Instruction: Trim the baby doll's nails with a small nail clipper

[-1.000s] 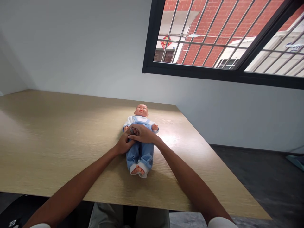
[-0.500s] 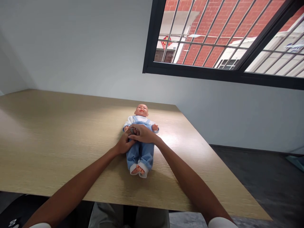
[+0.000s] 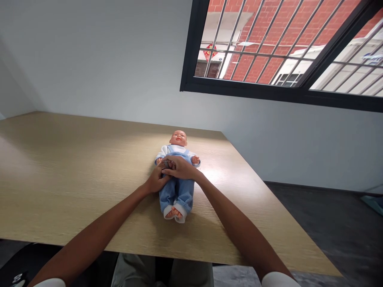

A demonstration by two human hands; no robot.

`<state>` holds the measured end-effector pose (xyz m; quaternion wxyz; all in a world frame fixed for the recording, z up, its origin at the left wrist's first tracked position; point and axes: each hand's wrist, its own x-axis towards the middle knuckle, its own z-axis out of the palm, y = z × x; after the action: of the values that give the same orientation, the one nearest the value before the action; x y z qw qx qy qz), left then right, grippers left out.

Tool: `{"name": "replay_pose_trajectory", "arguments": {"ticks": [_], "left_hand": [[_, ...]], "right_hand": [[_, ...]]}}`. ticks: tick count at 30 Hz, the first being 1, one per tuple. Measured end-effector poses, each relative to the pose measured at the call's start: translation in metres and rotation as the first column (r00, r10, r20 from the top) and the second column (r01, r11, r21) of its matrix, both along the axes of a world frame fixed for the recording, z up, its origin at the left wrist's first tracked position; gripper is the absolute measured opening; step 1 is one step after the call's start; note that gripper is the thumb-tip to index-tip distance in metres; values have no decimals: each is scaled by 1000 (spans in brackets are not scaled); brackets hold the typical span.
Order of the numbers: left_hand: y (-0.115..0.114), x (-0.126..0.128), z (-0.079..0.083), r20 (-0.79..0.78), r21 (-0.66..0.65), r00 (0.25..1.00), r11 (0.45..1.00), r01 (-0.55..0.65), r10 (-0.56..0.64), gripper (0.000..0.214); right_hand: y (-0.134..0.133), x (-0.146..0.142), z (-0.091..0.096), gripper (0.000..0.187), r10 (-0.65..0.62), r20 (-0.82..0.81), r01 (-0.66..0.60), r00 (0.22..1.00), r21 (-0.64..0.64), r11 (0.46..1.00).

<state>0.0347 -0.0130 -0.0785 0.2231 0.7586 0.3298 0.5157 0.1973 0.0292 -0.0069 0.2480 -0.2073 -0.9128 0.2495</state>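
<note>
A baby doll (image 3: 176,195) lies on its back on the table, head away from me and bare feet towards me. It wears blue overalls, white trouser cuffs and a white top with blue sleeve ends. At its waist, my left hand (image 3: 157,179) is closed on the left side. My right hand (image 3: 181,168) reaches over the belly from the right, fingers curled down against my left hand. Between the hands shows a small dark, shiny thing (image 3: 166,164), too small to name. My fingertips and most of the doll's middle are hidden.
The light wooden table (image 3: 89,159) spans the view; its right edge slants down towards me. Behind it stand a grey wall (image 3: 119,59) and a dark-framed window (image 3: 239,91) with bars. My legs (image 3: 134,271) are under the near edge. Dark floor (image 3: 314,223) lies to the right.
</note>
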Motion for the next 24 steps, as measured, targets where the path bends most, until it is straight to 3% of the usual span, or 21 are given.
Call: {"name": "replay_pose_trajectory", "arguments": {"ticks": [24], "left_hand": [[1, 1, 2, -1, 3, 1000, 1000, 15, -15, 17]], "right_hand": [[0, 0, 0, 29, -10, 4, 10, 1000, 1, 1000]]}}
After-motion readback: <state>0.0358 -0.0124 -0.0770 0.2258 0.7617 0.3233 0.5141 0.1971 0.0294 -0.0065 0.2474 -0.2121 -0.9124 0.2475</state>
